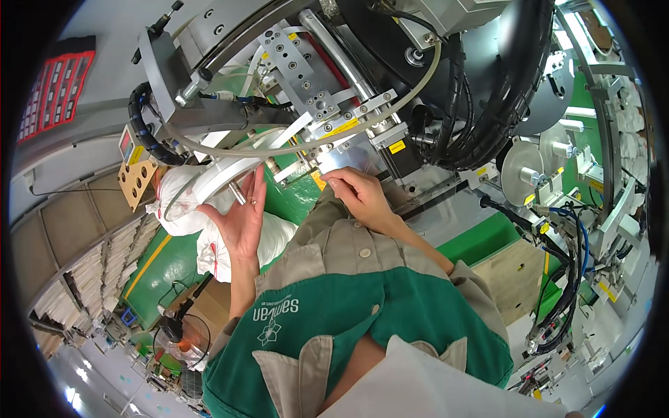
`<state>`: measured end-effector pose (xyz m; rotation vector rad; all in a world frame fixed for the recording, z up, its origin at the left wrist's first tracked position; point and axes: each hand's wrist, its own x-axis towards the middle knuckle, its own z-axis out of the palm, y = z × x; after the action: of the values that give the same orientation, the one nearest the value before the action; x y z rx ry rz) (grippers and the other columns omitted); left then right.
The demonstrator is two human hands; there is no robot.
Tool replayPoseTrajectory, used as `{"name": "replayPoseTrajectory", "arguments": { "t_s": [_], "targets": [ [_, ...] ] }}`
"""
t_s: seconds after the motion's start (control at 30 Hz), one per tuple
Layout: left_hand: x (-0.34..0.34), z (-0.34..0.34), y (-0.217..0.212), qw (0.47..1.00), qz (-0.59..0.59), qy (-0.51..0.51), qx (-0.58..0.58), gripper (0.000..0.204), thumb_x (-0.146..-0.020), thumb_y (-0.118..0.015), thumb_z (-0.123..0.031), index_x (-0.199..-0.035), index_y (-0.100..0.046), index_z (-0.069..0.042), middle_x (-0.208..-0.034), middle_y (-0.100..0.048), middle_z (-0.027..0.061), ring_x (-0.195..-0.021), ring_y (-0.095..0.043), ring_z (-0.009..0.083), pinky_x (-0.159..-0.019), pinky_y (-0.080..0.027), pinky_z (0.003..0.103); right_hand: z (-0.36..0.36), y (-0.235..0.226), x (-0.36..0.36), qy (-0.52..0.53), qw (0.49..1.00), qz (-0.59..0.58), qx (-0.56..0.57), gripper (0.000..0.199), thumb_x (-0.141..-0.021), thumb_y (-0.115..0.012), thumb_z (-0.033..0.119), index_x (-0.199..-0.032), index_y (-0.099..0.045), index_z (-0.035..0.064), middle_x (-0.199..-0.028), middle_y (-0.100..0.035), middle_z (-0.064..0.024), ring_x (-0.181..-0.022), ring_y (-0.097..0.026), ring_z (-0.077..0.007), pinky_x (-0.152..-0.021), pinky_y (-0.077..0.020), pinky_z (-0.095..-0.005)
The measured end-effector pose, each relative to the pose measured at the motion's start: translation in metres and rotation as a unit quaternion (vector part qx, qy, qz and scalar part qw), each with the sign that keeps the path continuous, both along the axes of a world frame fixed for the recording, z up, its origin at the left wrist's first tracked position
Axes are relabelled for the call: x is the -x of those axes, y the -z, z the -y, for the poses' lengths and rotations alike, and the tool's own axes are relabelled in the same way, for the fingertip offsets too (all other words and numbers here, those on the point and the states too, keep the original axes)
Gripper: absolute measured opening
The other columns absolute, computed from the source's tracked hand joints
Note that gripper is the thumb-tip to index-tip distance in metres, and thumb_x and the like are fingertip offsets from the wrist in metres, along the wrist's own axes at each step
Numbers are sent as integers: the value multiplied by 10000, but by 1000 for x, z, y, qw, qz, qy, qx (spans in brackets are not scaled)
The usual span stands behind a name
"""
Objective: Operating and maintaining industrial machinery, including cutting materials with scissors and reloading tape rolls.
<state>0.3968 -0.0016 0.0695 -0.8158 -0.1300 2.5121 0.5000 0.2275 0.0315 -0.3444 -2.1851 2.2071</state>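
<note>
The person is leaning in against a large grey machine, and both arms are up at one small part of it. The left hand (pixel 242 212) is spread, palm toward the camera, fingers fanned and slightly curled; it cups the lower rim of a white round disc (pixel 221 175) that sits on a short steel shaft (pixel 239 193), the fingertips touching or just shy of the disc's edge, I cannot tell which. The right hand (pixel 355 189) is bunched, fingers pressed together at the tips as if pinching something small, right under a shiny clear plastic guard plate (pixel 346 159) with yellow warning labels (pixel 397 147) close by; what, if anything, sits between those fingertips is hidden. A pale rubbery belt (pixel 293 143) runs in a long curve from the disc across the perforated metal bracket (pixel 296 66) toward the black cable bundle (pixel 474 104). As I judge it, the work is in its middle: the disc is on its shaft and the belt looks strung along its path, yet both hands are at the machine, so seating or adjusting seems unfinished. White filled sacks (pixel 209 237) lie on the green floor (pixel 174 258) below.
</note>
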Motion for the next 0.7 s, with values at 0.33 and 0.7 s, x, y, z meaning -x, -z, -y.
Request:
{"name": "replayPoseTrajectory", "arguments": {
  "t_s": [0.33,0.7],
  "targets": [
    [-2,2,1,999,-26,22,21,1189,-583,-856,-394,-1385,-136,109,-1479,-197,258,-1396,-189,398,-1137,-237,549,3,1,-2,14,1000,-8,5,154,-923,-546,83,-1037,-637,34,-869,-645,-103,-704,-583,-175,-650,-468,-283],
    [-36,32,-5,893,-168,230,347,856,-888,-401,-637,-1400,-311,43,-1446,-346,181,-1302,-398,284,-1074,-382,388,34,-16,66,213,970,-8,115,206,-888,-649,114,-1060,-641,1,-655,-450,67,-588,-356,-6,-492,-293,-194]
  ]
}}
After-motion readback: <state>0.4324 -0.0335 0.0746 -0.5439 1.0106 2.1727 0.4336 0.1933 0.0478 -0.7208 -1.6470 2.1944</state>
